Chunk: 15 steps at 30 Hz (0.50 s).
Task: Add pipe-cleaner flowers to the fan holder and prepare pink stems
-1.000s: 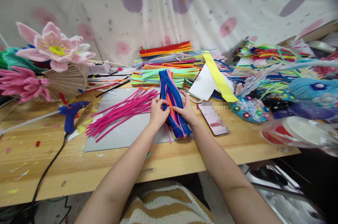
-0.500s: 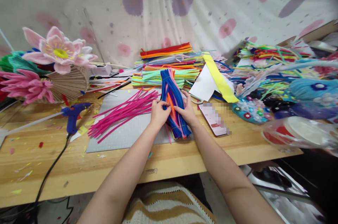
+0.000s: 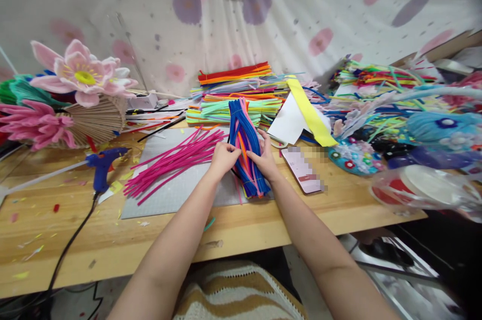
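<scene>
A bundle of mostly blue pipe cleaners [image 3: 245, 129], with orange, pink and purple ones mixed in, lies on a grey cutting mat [image 3: 176, 187]. My left hand [image 3: 223, 157] pinches into the bundle's left side, fingers closed on a few strands. On the right side of the bundle my right hand [image 3: 265, 157] presses with its fingers curled on it. A loose fan of pink pipe cleaners [image 3: 173, 160] lies on the mat just left of my left hand.
Stacks of coloured pipe cleaners [image 3: 235, 91] sit behind the mat, and a phone [image 3: 303, 170] lies to its right. A blue glue gun [image 3: 102, 165] with a black cord sits at left, below pipe-cleaner flowers [image 3: 79, 71]. Craft clutter [image 3: 410, 129] fills the right side.
Both hands stay on the blue bundle, fingers shifting slightly among the strands. The view has moved a little.
</scene>
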Each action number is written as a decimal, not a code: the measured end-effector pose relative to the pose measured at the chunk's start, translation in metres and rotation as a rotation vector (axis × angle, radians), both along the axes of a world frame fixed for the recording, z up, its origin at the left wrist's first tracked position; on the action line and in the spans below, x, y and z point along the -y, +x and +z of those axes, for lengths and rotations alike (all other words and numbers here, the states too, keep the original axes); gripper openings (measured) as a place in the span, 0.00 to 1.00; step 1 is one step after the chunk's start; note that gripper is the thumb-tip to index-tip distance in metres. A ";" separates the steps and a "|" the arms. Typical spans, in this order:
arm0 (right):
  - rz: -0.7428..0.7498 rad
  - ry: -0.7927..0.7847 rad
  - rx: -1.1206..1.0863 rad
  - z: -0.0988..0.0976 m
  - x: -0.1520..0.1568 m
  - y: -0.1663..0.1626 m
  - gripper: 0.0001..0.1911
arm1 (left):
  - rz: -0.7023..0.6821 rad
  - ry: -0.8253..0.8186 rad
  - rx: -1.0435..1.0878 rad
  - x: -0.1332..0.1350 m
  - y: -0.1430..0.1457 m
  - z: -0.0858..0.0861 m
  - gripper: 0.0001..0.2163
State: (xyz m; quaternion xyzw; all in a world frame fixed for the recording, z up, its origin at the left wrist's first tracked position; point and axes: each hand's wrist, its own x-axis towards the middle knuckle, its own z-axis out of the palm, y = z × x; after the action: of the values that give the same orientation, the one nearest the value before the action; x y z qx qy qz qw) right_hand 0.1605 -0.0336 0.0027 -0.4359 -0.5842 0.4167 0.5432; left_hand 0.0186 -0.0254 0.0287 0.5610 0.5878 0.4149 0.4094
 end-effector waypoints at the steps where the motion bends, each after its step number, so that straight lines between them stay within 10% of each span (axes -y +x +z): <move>1: -0.001 -0.001 0.000 0.000 0.000 0.000 0.39 | 0.000 -0.059 0.051 0.000 -0.001 0.002 0.09; 15: 0.023 0.040 0.019 0.001 0.003 0.000 0.38 | 0.038 0.037 0.011 -0.002 0.007 -0.018 0.04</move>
State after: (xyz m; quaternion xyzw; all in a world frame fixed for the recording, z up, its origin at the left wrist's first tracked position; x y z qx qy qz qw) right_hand 0.1602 -0.0363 0.0037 -0.4220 -0.6027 0.4070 0.5414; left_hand 0.0260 -0.0238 0.0108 0.5547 0.5884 0.4365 0.3943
